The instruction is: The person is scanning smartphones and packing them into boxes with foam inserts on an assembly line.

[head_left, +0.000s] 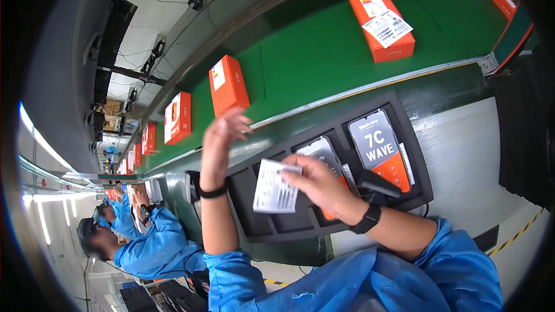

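My right hand (321, 184) pinches a small white printed label sheet (273, 186) over a black slotted tray (416, 156). The tray holds two phones: one with a grey and orange screen (381, 149) on the right, another (322, 151) partly hidden behind my right hand. My left hand (221, 141) is raised with fingers spread, holding nothing, near an orange box (229, 85) on the green conveyor belt (324, 52). Both wrists wear black bands. A black handheld device (378, 185) lies beside my right wrist.
More orange boxes ride the belt: one with white labels on top (382, 23), one at the far right (502, 0), several to the left (178, 117). People in blue coats (151, 237) work at lower left. A grey worktop (468, 156) lies right of the tray.
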`<control>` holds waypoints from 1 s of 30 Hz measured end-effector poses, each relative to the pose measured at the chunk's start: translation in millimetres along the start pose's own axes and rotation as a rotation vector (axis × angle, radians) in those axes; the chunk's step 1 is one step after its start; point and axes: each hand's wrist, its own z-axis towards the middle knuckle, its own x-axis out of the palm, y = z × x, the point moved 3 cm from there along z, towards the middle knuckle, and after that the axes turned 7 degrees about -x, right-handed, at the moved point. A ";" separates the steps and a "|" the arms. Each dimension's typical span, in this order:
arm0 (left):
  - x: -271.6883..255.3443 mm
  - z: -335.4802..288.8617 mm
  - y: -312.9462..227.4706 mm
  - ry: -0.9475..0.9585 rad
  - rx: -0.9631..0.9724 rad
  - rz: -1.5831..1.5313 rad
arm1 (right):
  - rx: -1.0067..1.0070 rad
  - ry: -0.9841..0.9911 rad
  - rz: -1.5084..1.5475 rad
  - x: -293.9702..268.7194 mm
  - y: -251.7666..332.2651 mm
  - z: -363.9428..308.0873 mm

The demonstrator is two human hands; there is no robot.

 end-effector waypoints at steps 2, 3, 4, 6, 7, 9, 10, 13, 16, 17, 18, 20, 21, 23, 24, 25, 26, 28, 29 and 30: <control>36.7 -28.9 1.4 0.186 -0.062 -0.019 | -0.141 -0.081 -0.053 -10.9 17.4 6.7; 37.1 -40.8 4.1 0.178 -0.085 0.004 | -0.177 -0.107 -0.017 -10.0 23.2 9.6; 29.1 -47.0 6.3 0.150 -0.154 0.057 | -0.146 -0.131 0.023 -10.7 19.8 10.6; 17.9 -43.4 7.5 0.105 -0.202 0.066 | -0.123 -0.126 0.059 -11.9 15.4 10.6; 15.7 -39.6 6.8 0.066 -0.250 0.079 | -0.104 -0.126 0.097 -12.3 14.4 10.2; 15.3 -30.7 0.2 0.049 -0.195 0.115 | -0.114 -0.192 0.136 -13.5 14.5 9.3; 6.8 -24.4 -2.4 0.001 -0.150 0.169 | -0.118 -0.257 0.175 -14.5 15.1 9.4; 2.3 -13.7 -13.6 -0.072 -0.105 0.162 | -0.138 -0.272 0.205 -16.0 24.5 9.8; 32.0 -24.8 -20.2 0.153 -0.168 0.231 | -0.121 -0.312 0.241 -18.9 23.4 10.8; 37.5 -25.9 -12.1 0.179 -0.218 0.234 | -0.116 -0.318 0.240 -20.7 23.2 10.0; 37.1 -24.5 -10.8 0.152 -0.208 0.257 | -0.078 -0.335 0.264 -20.6 22.3 11.3; 29.8 -11.8 -10.5 0.061 -0.186 0.271 | -0.022 -0.329 0.285 -20.6 22.3 12.0; 21.1 -3.0 -10.1 -0.001 -0.174 0.262 | -0.019 -0.323 0.285 -20.8 21.0 11.3; -10.4 6.9 -0.2 -0.102 -0.201 0.241 | -0.030 -0.328 0.294 -18.4 19.4 9.2; -22.1 12.9 3.8 -0.158 -0.162 0.243 | -0.018 -0.335 0.308 -17.2 16.6 8.8; -32.6 17.9 5.9 -0.214 -0.123 0.246 | 0.011 -0.320 0.312 -17.5 10.3 8.7; -43.1 26.2 10.1 -0.213 -0.117 0.247 | 0.063 -0.277 0.289 -17.1 6.4 8.6; -71.3 40.7 20.5 -0.374 -0.177 0.170 | 0.118 -0.231 0.263 -12.5 5.0 5.4; -84.9 48.2 26.8 -0.380 -0.176 0.167 | 0.171 -0.163 0.222 -6.9 4.1 3.8; -99.5 54.7 32.4 -0.417 -0.202 0.180 | 0.225 -0.093 0.182 -1.3 3.2 1.3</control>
